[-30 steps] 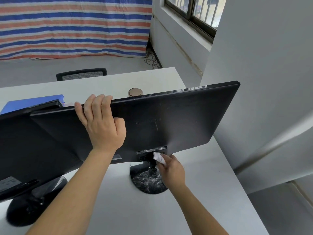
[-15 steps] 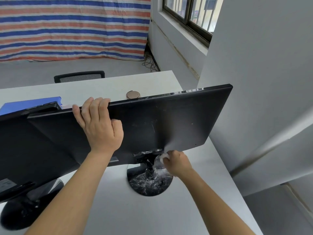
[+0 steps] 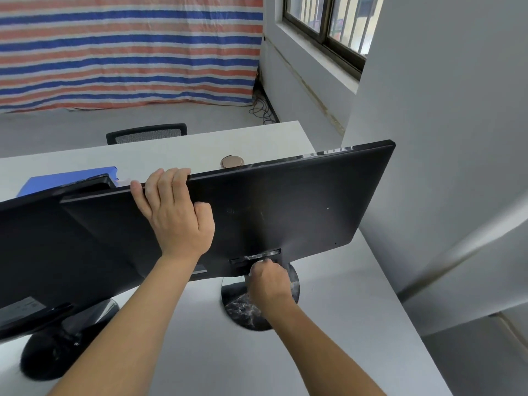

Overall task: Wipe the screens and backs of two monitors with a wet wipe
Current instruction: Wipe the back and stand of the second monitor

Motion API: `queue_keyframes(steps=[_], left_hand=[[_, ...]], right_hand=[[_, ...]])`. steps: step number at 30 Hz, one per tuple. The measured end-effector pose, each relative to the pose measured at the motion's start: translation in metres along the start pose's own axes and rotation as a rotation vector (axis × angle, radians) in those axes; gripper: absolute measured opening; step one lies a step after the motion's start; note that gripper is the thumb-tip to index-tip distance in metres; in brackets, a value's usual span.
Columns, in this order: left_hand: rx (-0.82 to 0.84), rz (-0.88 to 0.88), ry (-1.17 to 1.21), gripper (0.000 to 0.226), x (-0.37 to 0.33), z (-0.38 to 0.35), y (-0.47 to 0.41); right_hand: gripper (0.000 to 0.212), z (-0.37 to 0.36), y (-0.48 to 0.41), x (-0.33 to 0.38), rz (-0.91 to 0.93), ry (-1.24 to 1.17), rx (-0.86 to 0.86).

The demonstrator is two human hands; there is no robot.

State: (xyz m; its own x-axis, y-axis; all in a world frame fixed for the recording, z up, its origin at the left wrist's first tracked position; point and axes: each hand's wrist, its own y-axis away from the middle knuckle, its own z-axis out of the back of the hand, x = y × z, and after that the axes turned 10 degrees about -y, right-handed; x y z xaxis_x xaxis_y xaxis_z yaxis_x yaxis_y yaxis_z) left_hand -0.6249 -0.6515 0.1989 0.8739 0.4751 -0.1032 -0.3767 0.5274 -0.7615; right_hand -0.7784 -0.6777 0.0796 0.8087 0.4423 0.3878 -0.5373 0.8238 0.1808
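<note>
Both hands are on the black flat-panel monitor (image 3: 300, 201), which stands at the right of the white table (image 3: 357, 324) with its back toward the person. The left hand (image 3: 174, 215) grips the top edge, fingers hooked over it and thumb laid against the back panel. The right hand (image 3: 268, 278) is curled low at the stand's neck, just under the panel's bottom edge and above the glossy round black base (image 3: 243, 312). A scrap of white wet wipe (image 3: 265, 260) shows at its fingertips, and the rest is hidden in the fist.

A second black monitor (image 3: 43, 252) stands to the left on its own dark base (image 3: 54, 358), also back-on. Its right end overlaps the first, but whether the two touch cannot be told. Beyond them on the far part of the table lie a blue box (image 3: 71, 178) and a copper-coloured disc (image 3: 232, 162).

The panel looks stiff but thin and top-heavy on its narrow neck, so it would probably rock or tilt under rubbing. The top edge, where the left hand grips, seems the sound place to steady it, away from the fragile screen face. The wipe is soft and limp and needs bunching in the fingers. Around the neck, damp should be kept out of the recessed slot, and the glossy base will likely smear and turn slick when wet.
</note>
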Motion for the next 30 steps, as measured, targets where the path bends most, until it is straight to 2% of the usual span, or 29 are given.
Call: queue_keyframes(steps=[4, 7, 10, 14, 16, 17, 20, 22, 25, 27, 30], left_hand=[[0.016, -0.018, -0.033, 0.043, 0.000, 0.001, 0.000], [-0.001, 0.014, -0.075, 0.054, -0.004, 0.001, 0.000], [-0.022, 0.044, -0.101, 0.062, -0.009, 0.004, 0.001], [0.000, 0.076, -0.112, 0.064, -0.012, 0.007, 0.000], [0.017, 0.085, -0.115, 0.065, -0.011, 0.009, 0.000], [0.029, 0.095, -0.120, 0.067, -0.012, 0.010, -0.001], [0.041, 0.127, -0.135, 0.069, -0.016, 0.014, -0.001], [0.013, 0.136, -0.142, 0.068, -0.019, 0.014, -0.001], [-0.007, 0.139, -0.158, 0.066, -0.020, 0.014, 0.002], [-0.005, 0.139, -0.155, 0.066, -0.020, 0.013, 0.002], [-0.007, 0.127, -0.147, 0.067, -0.019, 0.010, 0.002]], right_hand=[[0.027, 0.013, 0.008, -0.040, 0.027, -0.139, -0.082], [0.026, 0.008, 0.011, -0.038, 0.026, -0.148, -0.121], [0.033, -0.011, 0.007, -0.012, 0.019, 0.013, -0.023], [0.038, -0.023, -0.002, 0.021, 0.095, 0.480, 0.126], [0.033, -0.026, -0.005, 0.029, 0.203, 0.522, 0.150], [0.032, -0.030, -0.004, 0.029, 0.276, 0.419, 0.134], [0.031, -0.040, 0.015, 0.021, 0.402, -0.120, 0.160], [0.030, -0.042, 0.026, 0.009, 0.264, -0.395, -0.008], [0.024, -0.028, 0.025, -0.016, -0.104, -0.742, -0.346], [0.028, -0.015, 0.018, -0.029, -0.197, -0.788, -0.424], [0.026, -0.003, 0.007, -0.035, -0.241, -0.711, -0.406]])
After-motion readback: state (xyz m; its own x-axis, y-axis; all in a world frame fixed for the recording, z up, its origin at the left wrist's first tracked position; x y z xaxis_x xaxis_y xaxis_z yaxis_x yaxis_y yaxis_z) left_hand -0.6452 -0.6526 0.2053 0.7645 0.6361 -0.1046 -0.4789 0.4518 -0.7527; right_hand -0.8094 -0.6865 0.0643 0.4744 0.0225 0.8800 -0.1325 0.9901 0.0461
